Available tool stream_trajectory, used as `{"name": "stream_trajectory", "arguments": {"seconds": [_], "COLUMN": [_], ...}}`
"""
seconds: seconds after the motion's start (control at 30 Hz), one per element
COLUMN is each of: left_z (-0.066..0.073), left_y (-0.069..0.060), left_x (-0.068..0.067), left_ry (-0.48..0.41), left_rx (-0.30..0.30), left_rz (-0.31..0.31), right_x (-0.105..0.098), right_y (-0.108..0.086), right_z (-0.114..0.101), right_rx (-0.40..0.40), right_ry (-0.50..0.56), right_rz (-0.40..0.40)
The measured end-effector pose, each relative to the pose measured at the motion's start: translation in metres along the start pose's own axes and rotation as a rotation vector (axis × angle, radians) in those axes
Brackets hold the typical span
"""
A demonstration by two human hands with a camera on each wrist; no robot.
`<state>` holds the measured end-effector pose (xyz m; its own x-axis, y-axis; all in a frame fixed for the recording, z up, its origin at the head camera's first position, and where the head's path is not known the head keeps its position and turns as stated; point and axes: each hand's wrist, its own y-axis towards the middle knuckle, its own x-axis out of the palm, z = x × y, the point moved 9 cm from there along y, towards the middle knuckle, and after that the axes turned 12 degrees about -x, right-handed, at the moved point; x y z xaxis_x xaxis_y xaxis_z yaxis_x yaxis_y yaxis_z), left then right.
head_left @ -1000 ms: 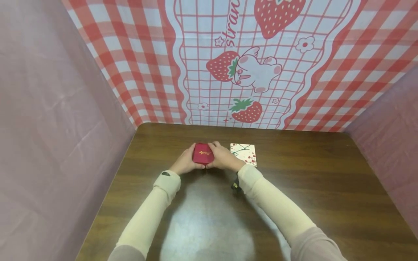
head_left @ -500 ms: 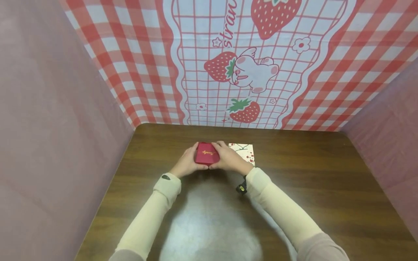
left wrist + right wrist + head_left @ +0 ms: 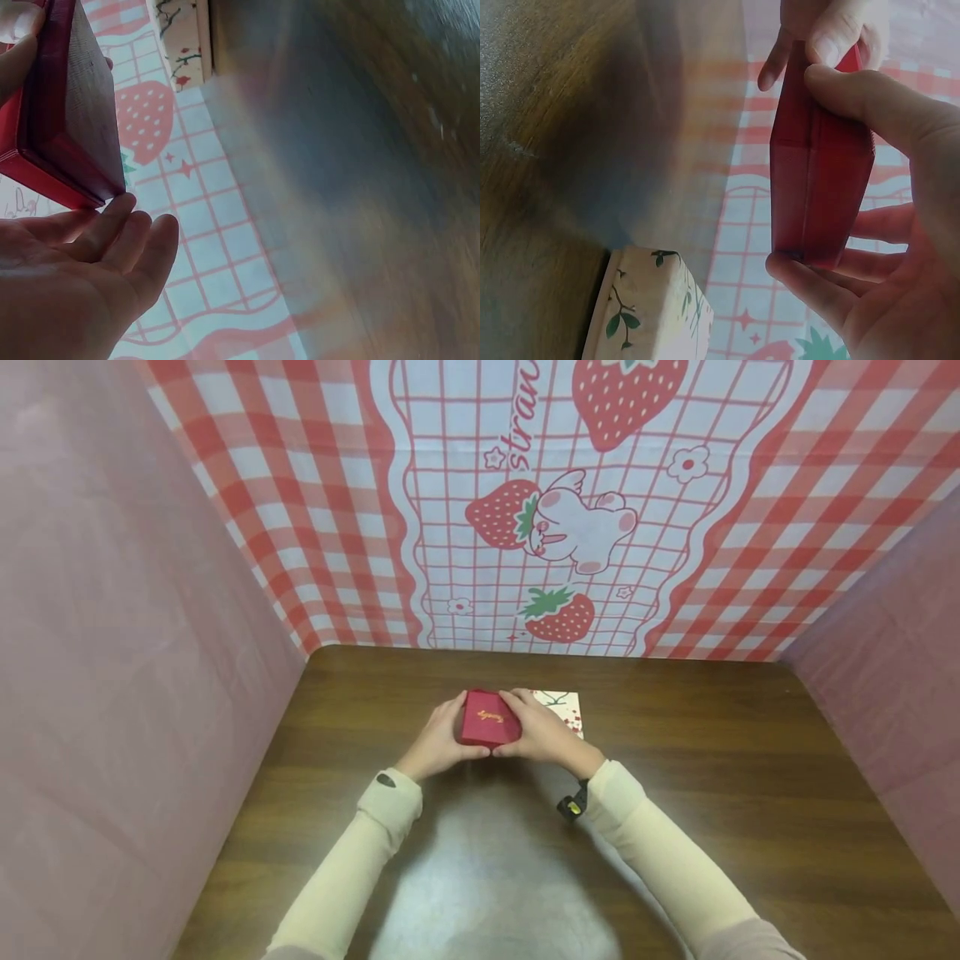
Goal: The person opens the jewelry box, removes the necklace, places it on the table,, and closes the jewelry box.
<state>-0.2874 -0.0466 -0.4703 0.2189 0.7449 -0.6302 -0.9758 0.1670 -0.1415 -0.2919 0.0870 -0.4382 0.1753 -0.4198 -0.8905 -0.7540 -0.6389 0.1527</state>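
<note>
A red gift box point(image 3: 489, 718) with gold lettering on its lid is held between both hands, above the table. My left hand point(image 3: 437, 742) grips its left side, thumb at the near edge and fingers toward the far side. On the right side my right hand point(image 3: 543, 731) holds it the same way, and the two thumbs nearly meet. The right wrist view shows a seam running along the red box point(image 3: 817, 172), its lid closed. Partly behind my right hand lies a cream box point(image 3: 568, 710) with a floral branch print; its left part is hidden.
The brown wooden table point(image 3: 712, 777) reflects light near its front. A strawberry-print checked cloth point(image 3: 562, 568) hangs along the back edge. Pink drapes stand at the left point(image 3: 150, 652) and right point(image 3: 892, 677). A black device point(image 3: 573, 803) is strapped at my right wrist.
Both hands have shifted to the right and slightly toward me with the red box, which covers more of the gap to the cream box. The head view has turned slightly.
</note>
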Motion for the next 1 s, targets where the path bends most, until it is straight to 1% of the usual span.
{"name": "stream_trajectory", "arguments": {"seconds": [0.07, 0.4, 0.57, 0.67, 0.77, 1.0], "left_z": [0.002, 0.007, 0.007, 0.006, 0.006, 0.005], "left_y": [-0.002, -0.013, -0.018, -0.021, -0.023, -0.027], "left_x": [0.002, 0.011, 0.015, 0.019, 0.021, 0.027], "left_ry": [0.001, -0.018, -0.036, -0.039, -0.043, -0.036], "left_rx": [0.005, 0.042, 0.059, 0.055, 0.054, 0.061], "left_rz": [-0.004, 0.002, 0.006, 0.0, -0.006, -0.025], "right_x": [-0.002, -0.009, -0.011, -0.012, -0.011, -0.006], "right_y": [-0.004, -0.021, -0.028, -0.032, -0.036, -0.044], "right_z": [0.0, -0.004, -0.006, -0.008, -0.008, -0.008], "right_rx": [0.008, -0.001, -0.02, -0.026, -0.015, -0.002], "right_ry": [0.004, 0.02, 0.032, 0.03, 0.031, 0.037], "right_rz": [0.002, 0.029, 0.041, 0.037, 0.026, 0.015]}}
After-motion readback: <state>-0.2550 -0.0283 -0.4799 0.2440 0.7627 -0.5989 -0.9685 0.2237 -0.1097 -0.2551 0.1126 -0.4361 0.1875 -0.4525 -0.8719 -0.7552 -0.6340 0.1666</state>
